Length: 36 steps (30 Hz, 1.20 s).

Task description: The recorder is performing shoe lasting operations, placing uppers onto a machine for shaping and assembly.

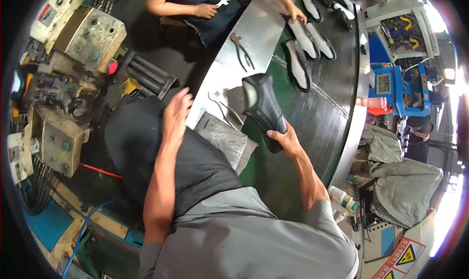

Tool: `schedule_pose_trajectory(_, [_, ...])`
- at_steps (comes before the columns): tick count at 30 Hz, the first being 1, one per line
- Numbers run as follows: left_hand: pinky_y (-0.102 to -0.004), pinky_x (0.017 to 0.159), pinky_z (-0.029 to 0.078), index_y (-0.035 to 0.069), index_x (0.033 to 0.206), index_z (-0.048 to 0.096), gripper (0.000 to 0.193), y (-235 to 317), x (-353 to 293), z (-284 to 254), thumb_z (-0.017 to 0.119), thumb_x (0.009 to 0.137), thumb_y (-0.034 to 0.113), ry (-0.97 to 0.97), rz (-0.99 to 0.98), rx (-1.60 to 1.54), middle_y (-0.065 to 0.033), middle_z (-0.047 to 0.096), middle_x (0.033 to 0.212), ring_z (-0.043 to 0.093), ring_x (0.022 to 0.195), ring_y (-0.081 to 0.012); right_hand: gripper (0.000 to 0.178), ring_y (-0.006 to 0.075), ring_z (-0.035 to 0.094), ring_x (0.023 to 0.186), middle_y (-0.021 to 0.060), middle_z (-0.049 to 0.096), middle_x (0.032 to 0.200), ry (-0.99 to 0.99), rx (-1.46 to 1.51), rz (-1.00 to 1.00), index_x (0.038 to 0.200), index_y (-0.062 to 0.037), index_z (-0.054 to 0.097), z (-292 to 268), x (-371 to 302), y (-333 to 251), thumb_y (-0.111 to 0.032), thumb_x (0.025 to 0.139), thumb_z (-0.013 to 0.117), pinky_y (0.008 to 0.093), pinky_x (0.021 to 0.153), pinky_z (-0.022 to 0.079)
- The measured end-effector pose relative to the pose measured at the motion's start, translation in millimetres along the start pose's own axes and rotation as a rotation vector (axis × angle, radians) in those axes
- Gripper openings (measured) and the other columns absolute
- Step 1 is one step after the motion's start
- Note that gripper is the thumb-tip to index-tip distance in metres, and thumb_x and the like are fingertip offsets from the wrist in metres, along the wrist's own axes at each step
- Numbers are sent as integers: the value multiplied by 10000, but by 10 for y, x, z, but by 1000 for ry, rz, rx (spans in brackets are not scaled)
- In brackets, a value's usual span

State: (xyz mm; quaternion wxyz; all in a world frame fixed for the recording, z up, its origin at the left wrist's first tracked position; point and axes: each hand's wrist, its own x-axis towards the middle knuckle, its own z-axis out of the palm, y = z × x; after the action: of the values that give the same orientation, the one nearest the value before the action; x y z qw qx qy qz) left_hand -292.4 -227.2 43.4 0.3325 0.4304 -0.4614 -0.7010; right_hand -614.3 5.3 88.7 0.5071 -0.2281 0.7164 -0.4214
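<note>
In my right hand is a black shoe, gripped at its narrow lower end with the thumb on top. The shoe slants over the conveyor belt's near edge, and its wider end shows a pale greenish piece. My left hand holds nothing, fingers stretched out, beside my dark-clothed leg and the metal shelf's edge. Between the hands, pincers lie on the shelf, next to a grey patterned cloth. Farther up the shelf lies a second pair of pincers.
Several black shoes with white undersides lie on the dark belt. A co-worker's hand touches one; their other hand holds a white tool. Machine control boxes stand at left. Bottles stand beyond the belt's right edge.
</note>
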Motion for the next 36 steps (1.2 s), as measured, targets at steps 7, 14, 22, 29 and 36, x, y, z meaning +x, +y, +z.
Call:
schedule_pose_trajectory(7, [-337,1077,512,50,1465,654,541,-247,574,-433,540,1147,474,132,-143,-804,-47,713,1355,658,1201,-182,1124,357,452,1514,262,462,1635,-341,218,172,1713,36,243,1949,-288,-788,-458,923,870,468,1262,366])
schedule_pose_trajectory(14, [-346,1046,536,-26,1377,699,389,810,-698,-1352,713,1060,199,301,493,230,-150,738,1321,705,1210,-237,1037,276,577,1377,209,593,1512,-563,-253,-268,1688,17,342,2598,-188,-748,-387,909,897,387,1177,445])
schedule_pose_trajectory(22, [-328,831,608,-49,1222,758,221,913,-1185,-1601,677,1025,11,580,524,691,-205,791,1159,789,981,-305,1082,341,600,1401,267,589,1529,-736,-584,-451,1722,-13,251,2764,6,-738,-282,887,885,418,1203,442])
schedule_pose_trajectory(29, [-457,1322,289,-41,1662,396,1018,1471,-1854,-1357,896,798,158,68,567,-85,-217,454,1698,436,1585,-322,1321,511,469,1472,366,414,1611,-617,-695,-1029,1736,11,53,2985,297,-876,-90,762,940,501,1233,415])
schedule_pose_trajectory(36, [-388,1222,434,-23,1464,612,732,1327,-1820,-1221,794,759,56,217,414,313,-184,664,1502,623,1421,-280,1236,550,514,1348,356,464,1529,-565,-595,-1216,1688,97,162,3139,452,-398,-19,721,924,565,1175,428])
